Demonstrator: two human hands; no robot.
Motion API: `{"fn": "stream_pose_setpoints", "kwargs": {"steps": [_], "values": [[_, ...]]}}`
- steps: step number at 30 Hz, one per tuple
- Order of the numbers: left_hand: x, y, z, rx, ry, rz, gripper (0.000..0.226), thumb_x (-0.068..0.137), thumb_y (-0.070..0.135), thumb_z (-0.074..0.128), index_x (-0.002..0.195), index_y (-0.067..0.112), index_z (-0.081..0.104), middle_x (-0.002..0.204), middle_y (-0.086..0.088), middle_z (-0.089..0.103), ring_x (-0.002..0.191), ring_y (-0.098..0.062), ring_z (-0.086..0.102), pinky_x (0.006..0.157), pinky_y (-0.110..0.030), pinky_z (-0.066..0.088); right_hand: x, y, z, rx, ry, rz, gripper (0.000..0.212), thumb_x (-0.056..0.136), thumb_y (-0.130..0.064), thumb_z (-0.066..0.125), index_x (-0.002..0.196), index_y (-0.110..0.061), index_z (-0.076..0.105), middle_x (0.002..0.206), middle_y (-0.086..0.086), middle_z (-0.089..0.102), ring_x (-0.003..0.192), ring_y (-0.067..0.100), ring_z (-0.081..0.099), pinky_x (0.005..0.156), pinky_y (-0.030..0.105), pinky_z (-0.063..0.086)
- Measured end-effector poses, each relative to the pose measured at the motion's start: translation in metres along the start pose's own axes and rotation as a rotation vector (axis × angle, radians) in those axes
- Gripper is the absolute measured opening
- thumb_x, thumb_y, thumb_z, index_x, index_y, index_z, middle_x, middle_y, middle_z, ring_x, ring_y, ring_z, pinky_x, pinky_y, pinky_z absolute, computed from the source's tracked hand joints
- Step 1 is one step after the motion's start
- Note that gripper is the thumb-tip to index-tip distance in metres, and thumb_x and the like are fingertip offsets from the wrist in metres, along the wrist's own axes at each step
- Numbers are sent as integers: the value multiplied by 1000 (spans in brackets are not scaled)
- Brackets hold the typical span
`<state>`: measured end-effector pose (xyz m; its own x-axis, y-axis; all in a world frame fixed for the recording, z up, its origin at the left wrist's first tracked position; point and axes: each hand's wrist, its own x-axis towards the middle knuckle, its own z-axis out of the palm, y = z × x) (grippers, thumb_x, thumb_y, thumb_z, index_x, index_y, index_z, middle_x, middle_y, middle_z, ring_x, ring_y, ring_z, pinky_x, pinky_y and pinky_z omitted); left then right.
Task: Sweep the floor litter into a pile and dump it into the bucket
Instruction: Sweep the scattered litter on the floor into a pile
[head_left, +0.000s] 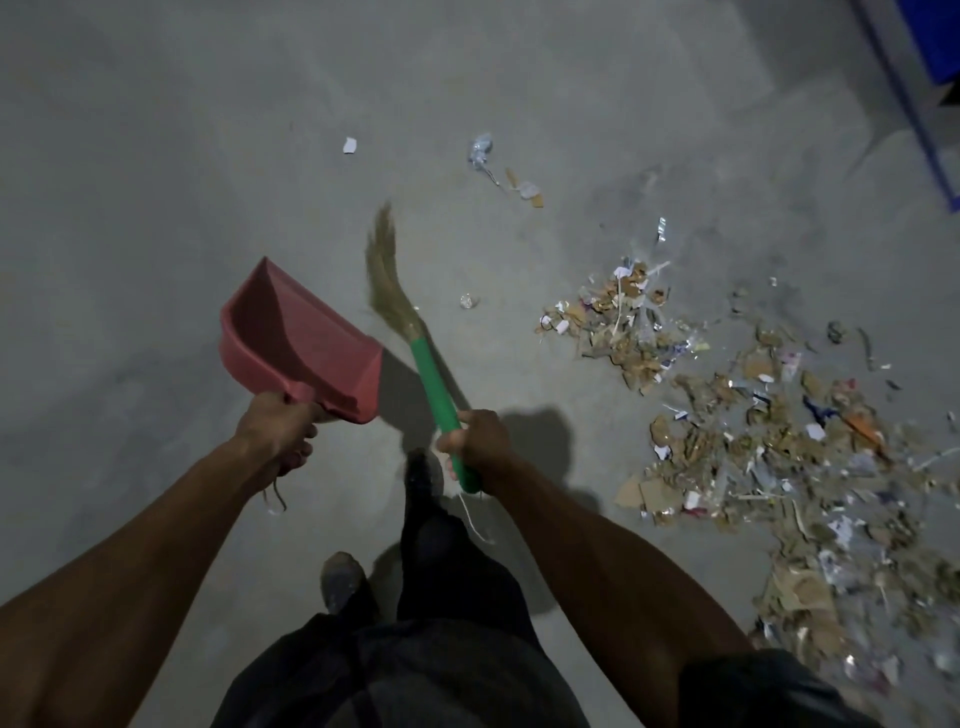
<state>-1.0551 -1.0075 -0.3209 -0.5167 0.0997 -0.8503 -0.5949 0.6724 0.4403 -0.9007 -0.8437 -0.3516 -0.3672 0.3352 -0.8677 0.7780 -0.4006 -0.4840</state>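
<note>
Your right hand (475, 436) grips the broom (415, 332), left hand (280, 426) grips the dustpan (296, 338); sweep stray scraps (519, 182) toward the litter pile (753, 426).

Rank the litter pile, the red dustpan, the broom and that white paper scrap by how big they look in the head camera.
Largest to smallest:
1. litter pile
2. red dustpan
3. broom, though both tools are nearer the camera than the litter, so looks may mislead
4. white paper scrap
</note>
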Motion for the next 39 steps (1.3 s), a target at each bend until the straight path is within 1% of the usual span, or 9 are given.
{"fn": "stream_pose_setpoints", "kwargs": {"steps": [2, 7, 12, 16, 23, 27, 30, 34, 39], "values": [[2, 2, 3, 12, -14, 1, 18, 82, 6, 72, 91, 2, 58, 70, -10, 43, 40, -15, 32, 32, -14, 23, 11, 4, -16, 88, 78, 64, 7, 82, 12, 61, 85, 6, 57, 48, 10, 49, 34, 17, 48, 35, 20, 37], [10, 7, 17, 39, -63, -15, 30, 77, 10, 77, 97, -5, 61, 69, -9, 44, 34, -12, 32, 35, -17, 24, 41, 4, -75, 400, 292, 207, 18, 89, 8, 57, 71, 4, 54, 53, 12, 48, 30, 16, 46, 33, 18, 37], [14, 16, 35, 73, -106, 11, 36, 79, 9, 76, 106, -9, 61, 69, -9, 44, 35, -11, 33, 33, -18, 26, 54, 0, -135, 576, 510, 207, 11, 84, 4, 66, 91, 8, 60, 67, 16, 58, 42, 19, 54, 35, 21, 43], [18, 28, 45, 96, -132, 44, 35, 79, 11, 76, 106, -7, 62, 73, -11, 47, 40, -14, 37, 34, -19, 28, 54, -20, -165, 720, 652, 117, 11, 85, 2, 63, 87, -2, 53, 66, 10, 53, 41, 15, 52, 35, 15, 40], [22, 60, 48, 130, -135, 84, 29, 78, 15, 78, 92, -2, 60, 73, -12, 50, 43, -17, 38, 34, -19, 29, 44, -69, -152, 956, 540, -178, 30, 85, 15, 53, 71, -9, 45, 48, 1, 41, 30, 9, 42, 33, 16, 35], [29, 88, 35, 166, -119, 90, 20, 82, 13, 73, 85, 0, 58, 70, -11, 49, 42, -17, 38, 33, -18, 27, 19, -98, -123, 756, 450, -189, 26, 82, 18, 52, 68, -3, 46, 52, 7, 42, 31, 12, 43, 32, 17, 34], [42, 111, 16, 192, -101, 122, 12, 88, 10, 64, 84, 2, 57, 69, -11, 51, 43, -19, 39, 32, -17, 27, 12, -118, -94, 453, 433, -213, 15, 80, 14, 56, 88, 3, 51, 60, 12, 49, 40, 16, 49, 37, 20, 40], [81, 143, -22, 225, -84, 148, 11, 89, 9, 58, 86, -2, 58, 64, -14, 54, 42, -21, 42, 31, -17, 29, 29, -150, -46, 23, 371, -155, 44, 79, 2, 61, 120, -8, 49, 83, 15, 60, 58, 21, 59, 45, 25, 48], [146, 193, -78, 200, -108, 119, 14, 87, 11, 64, 84, 0, 56, 67, -11, 46, 40, -16, 35, 37, -19, 26, 72, -227, 23, -564, 303, -254, 39, 77, -10, 62, 114, -20, 53, 90, 10, 65, 72, 28, 67, 63, 36, 58]]}}
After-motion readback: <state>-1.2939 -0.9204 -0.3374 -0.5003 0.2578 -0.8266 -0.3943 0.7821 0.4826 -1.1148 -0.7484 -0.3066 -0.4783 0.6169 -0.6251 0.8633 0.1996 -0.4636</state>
